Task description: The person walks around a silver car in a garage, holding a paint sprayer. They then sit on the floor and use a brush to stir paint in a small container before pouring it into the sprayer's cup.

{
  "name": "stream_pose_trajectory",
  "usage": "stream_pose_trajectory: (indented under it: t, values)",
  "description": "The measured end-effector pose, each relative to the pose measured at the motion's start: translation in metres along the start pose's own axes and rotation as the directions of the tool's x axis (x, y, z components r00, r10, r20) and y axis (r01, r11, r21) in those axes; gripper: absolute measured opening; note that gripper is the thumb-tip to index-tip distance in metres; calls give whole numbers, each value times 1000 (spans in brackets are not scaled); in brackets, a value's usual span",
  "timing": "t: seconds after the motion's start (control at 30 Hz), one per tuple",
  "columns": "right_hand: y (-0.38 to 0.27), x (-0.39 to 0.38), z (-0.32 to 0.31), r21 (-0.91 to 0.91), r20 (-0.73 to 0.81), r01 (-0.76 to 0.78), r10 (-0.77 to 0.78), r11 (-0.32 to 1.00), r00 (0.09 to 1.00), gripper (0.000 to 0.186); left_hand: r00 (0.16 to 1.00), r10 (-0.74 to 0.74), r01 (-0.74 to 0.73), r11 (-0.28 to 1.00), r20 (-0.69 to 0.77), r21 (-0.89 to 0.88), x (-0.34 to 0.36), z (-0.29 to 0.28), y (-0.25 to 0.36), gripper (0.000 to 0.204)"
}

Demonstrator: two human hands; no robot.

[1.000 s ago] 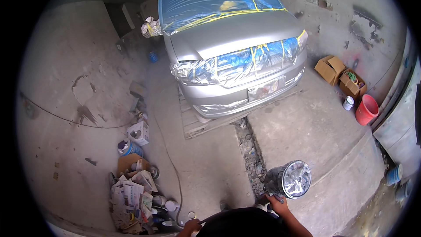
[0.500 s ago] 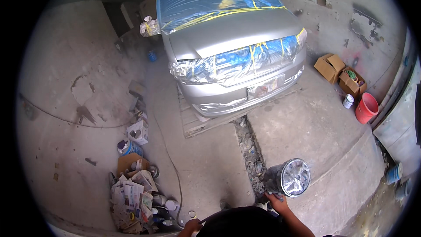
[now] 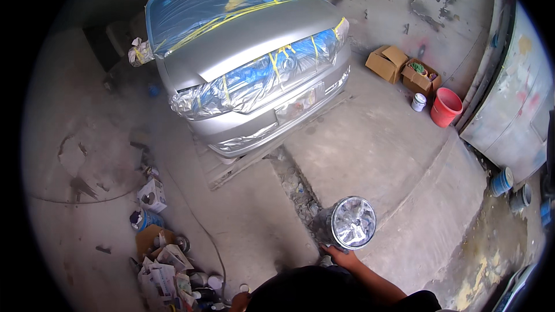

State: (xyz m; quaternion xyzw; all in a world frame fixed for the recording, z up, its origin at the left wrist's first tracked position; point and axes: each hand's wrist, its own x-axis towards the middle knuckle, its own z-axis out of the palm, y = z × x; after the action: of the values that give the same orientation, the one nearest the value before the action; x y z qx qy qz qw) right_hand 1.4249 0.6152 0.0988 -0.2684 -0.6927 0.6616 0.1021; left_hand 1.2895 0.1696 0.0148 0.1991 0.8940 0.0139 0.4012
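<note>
My right hand (image 3: pixel 342 256) grips the lower edge of a round, chrome-reflector headlight (image 3: pixel 352 222), held out in front of me above the concrete floor. Only a small part of my left hand (image 3: pixel 239 299) shows at the bottom edge, near the end of a thin hose (image 3: pixel 203 237); its fingers are too hidden to read. Ahead stands a silver car (image 3: pixel 254 40), its windscreen and headlights masked with blue film and yellow tape.
A heap of crumpled paper, cans and small boxes (image 3: pixel 165 271) lies at lower left. Cardboard boxes (image 3: pixel 399 66), a red bucket (image 3: pixel 446 107) and a white can (image 3: pixel 418 101) sit at the right wall. A rubble-filled crack (image 3: pixel 295 188) runs across the floor; paint cans (image 3: pixel 502 181) stand far right.
The view has swung slightly, so the car sits a little further right in the picture. The headlight stays in my right hand, barely moved.
</note>
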Motion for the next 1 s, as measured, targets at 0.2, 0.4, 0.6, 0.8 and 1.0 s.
stream_pose_trajectory:
  t: [0.2, 0.4, 0.6, 0.8, 1.0]
  values:
    - [-2, 1, 0, 145, -127, 130, -112, 981, 986, 16, 1000, 6, -6, 1000, -16, 19, 1, -8, 5, 37]
    - [-18, 0, -8, 126, -93, 39, -27, 991, 995, 26, 992, 82, -84, 996, -96, -17, 17, 4, -10, 38]
    - [5, 5, -11, 83, -130, 108, -97, 991, 987, 25, 987, 103, -109, 993, -126, -44, 23, 17, -4, 34]
    - [14, 10, -5, 53, -91, 88, -83, 995, 992, 25, 985, 40, -42, 999, -167, -11, 33, 50, -40, 29]
    - [18, 7, -13, -24, -80, 64, -66, 998, 995, 27, 985, -13, 16, 1000, -173, 15, 17, 22, -1, 28]
